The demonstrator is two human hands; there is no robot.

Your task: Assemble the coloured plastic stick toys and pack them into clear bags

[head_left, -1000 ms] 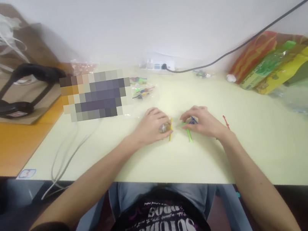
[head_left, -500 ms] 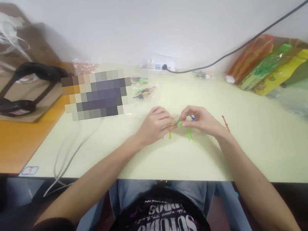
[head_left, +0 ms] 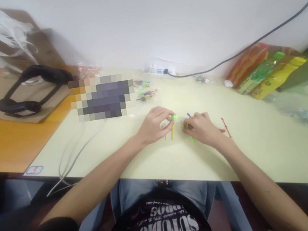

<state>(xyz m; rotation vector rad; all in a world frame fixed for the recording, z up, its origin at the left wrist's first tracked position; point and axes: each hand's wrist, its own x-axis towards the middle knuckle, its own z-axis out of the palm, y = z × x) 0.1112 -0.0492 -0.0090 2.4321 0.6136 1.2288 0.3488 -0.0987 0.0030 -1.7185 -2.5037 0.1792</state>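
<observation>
My left hand (head_left: 155, 125) pinches a small bright green plastic piece (head_left: 174, 117) between thumb and fingertips, a little above the table. Just under those fingertips lies a yellow plastic stick (head_left: 172, 133), with a thin pale stick (head_left: 165, 130) beside it, partly hidden by the hand. My right hand (head_left: 201, 128) is lowered to the table, its fingers closed on a light green stick (head_left: 192, 139) whose upper part they cover. Past its knuckles a blue piece (head_left: 188, 115) peeks out. A red stick (head_left: 226, 127) with knobbed ends lies right of my right wrist.
Bagged colourful pieces (head_left: 146, 94) lie behind my left hand, near a pixelated dark object (head_left: 107, 99). A power strip (head_left: 158, 68) with a black cable (head_left: 208, 71) sits by the wall. Bottles (head_left: 275, 78) and crumpled clear plastic (head_left: 301, 114) are at right; a black frame (head_left: 20, 108) is at left.
My hands were together at the small green piece; now they are apart. The right hand has turned down to the green stick, while the left keeps the green piece. The view has shifted slightly.
</observation>
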